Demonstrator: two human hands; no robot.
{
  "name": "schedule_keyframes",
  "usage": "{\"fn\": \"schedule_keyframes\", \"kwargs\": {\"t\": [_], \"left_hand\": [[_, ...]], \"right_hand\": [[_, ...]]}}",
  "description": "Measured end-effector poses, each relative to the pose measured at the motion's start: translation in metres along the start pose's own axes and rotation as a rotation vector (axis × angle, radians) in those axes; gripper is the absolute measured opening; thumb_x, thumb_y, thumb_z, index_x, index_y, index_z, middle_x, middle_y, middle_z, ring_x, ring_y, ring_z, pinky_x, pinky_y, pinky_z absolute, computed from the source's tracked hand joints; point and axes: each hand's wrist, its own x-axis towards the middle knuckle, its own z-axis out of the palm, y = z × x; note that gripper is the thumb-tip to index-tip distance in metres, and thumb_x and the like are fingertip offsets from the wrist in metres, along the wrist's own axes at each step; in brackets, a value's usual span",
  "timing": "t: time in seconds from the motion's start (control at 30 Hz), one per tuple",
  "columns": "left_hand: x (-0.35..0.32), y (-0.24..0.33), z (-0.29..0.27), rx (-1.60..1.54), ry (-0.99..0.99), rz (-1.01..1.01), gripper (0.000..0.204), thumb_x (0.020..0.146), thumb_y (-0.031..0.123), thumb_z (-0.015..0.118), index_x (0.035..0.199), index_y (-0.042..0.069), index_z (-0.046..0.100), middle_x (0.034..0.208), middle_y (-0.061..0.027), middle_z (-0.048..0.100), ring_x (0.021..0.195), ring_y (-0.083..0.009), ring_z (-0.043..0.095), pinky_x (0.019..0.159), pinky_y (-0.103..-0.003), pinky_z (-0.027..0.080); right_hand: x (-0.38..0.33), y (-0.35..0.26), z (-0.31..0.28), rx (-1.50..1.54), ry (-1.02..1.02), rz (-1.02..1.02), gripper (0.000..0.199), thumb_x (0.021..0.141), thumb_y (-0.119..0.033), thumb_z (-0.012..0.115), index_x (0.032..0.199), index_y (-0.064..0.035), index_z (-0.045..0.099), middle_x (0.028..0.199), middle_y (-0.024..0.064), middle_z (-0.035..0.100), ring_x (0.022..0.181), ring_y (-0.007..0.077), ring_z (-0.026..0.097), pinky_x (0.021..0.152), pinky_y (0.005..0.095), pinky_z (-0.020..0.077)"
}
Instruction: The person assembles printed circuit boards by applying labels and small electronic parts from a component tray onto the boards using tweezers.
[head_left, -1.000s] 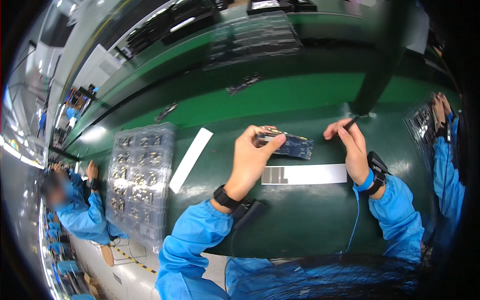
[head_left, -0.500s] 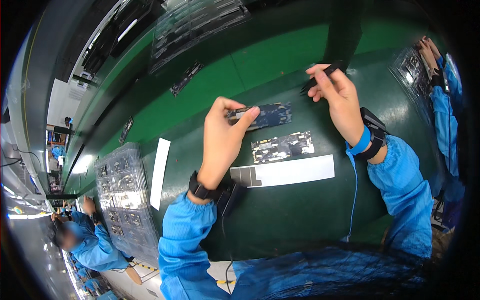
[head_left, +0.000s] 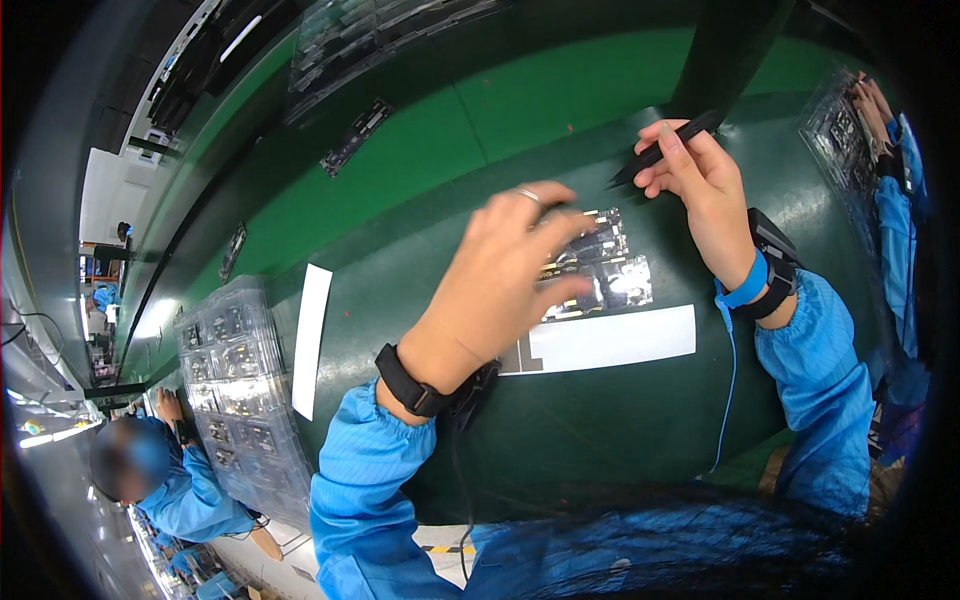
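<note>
Two circuit boards lie side by side on the green table mat. The farther board [head_left: 611, 232] and the nearer board [head_left: 627, 280] are partly covered by my left hand [head_left: 495, 275]. This hand is open above their left ends, fingers and thumb apart; whether a fingertip touches a board I cannot tell. Along the near side of the boards lies a white strip [head_left: 625, 337] with grey pieces [head_left: 520, 355] at its left end, partly hidden by my wrist. My right hand [head_left: 703, 180] is closed on black tweezers [head_left: 650, 157], their points directed left toward the boards.
Stacked clear trays of boards [head_left: 240, 380] stand at the left, beside another white strip [head_left: 313, 340]. A single board [head_left: 357, 137] lies farther back, near more trays [head_left: 390, 30]. Co-workers sit at left and right. A blue cord [head_left: 727, 400] hangs from my right wrist.
The board that my left hand held has been laid down beyond the other one, and the fingers have spread. My right hand has shifted slightly right in the picture, still with the tweezers.
</note>
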Motion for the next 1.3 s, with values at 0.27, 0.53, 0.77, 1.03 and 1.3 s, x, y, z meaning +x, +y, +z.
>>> {"fn": "schedule_keyframes", "kwargs": {"t": [0.27,0.53,0.77,1.03,1.3], "left_hand": [[-0.011,-0.001,-0.013,0.237,0.101,-0.258,0.026,0.087,0.008,0.074,0.113,0.006,0.074,0.121,-0.0116,0.064,0.094,-0.0293,0.066,0.08,-0.038,0.055],[-0.013,-0.013,-0.036,-0.019,-0.272,0.036,0.045,0.086,0.005,0.07,0.131,0.014,0.067,0.139,-0.0088,0.058,0.126,-0.0308,0.057,0.106,-0.041,0.047],[-0.017,-0.02,-0.027,0.457,-0.355,0.546,0.052,0.093,0.016,0.057,0.143,0.029,0.055,0.155,0.0016,0.048,0.138,-0.0199,0.05,0.118,-0.049,0.037],[-0.039,-0.028,-0.026,0.365,0.039,0.151,0.037,0.085,0.031,0.075,0.118,0.015,0.072,0.12,-0.0065,0.062,0.116,-0.0251,0.056,0.104,-0.042,0.039],[-0.08,0.001,-0.013,0.218,0.144,-0.16,0.045,0.086,0.021,0.075,0.121,-0.003,0.063,0.133,-0.0191,0.056,0.122,-0.0334,0.054,0.097,-0.041,0.048]], "right_hand": [[-0.001,-0.003,-0.002,-0.018,-0.001,0.007,0.033,0.107,-0.029,0.055,0.117,0.0017,0.063,0.104,0.0081,0.064,0.083,0.0129,0.064,0.074,0.0255,0.0508],[-0.002,-0.001,-0.005,-0.026,0.02,0.005,0.034,0.108,-0.029,0.054,0.117,0.0017,0.063,0.105,0.0084,0.064,0.082,0.0126,0.064,0.073,0.0251,0.0506],[-0.001,0.003,0.009,-0.035,-0.015,-0.005,0.03,0.109,-0.027,0.051,0.118,-0.0007,0.063,0.107,0.0074,0.066,0.082,0.0104,0.063,0.072,0.0241,0.0498],[0.0,0.017,-0.022,-0.149,0.011,0.001,0.032,0.11,-0.032,0.049,0.12,-0.0044,0.061,0.107,0.0044,0.06,0.079,0.0073,0.058,0.07,0.0216,0.0453],[0.007,0.023,-0.018,-0.17,-0.013,0.002,0.03,0.111,-0.031,0.047,0.117,-0.0058,0.061,0.108,0.0033,0.06,0.079,0.0057,0.057,0.068,0.0207,0.0436]]}}
